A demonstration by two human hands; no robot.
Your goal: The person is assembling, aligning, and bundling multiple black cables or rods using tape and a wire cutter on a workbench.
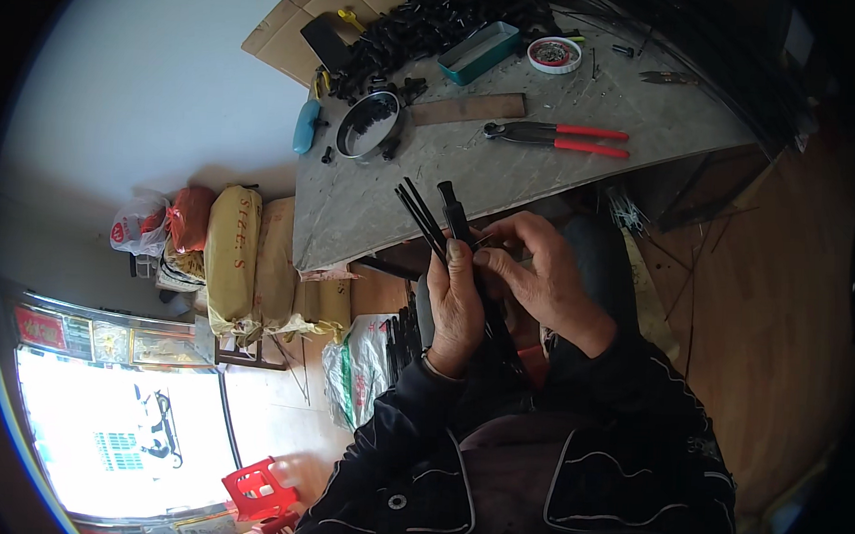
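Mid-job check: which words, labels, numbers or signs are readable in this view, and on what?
Yellow sack: large red lettering, legible, but I don't copy print out.
White bag: red mark, too small to read.
Green-striped bag: faint print, too blurred to read.
Red panel, far left: pale characters, too blurred to read.
Jacket sleeve: small pale lettering, too small to read.
Black rods in the left hand: no text visible.

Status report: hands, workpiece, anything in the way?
Left hand holding black rods. Right hand close beside thicker black piece. Red-handled pincers on table, out of way.
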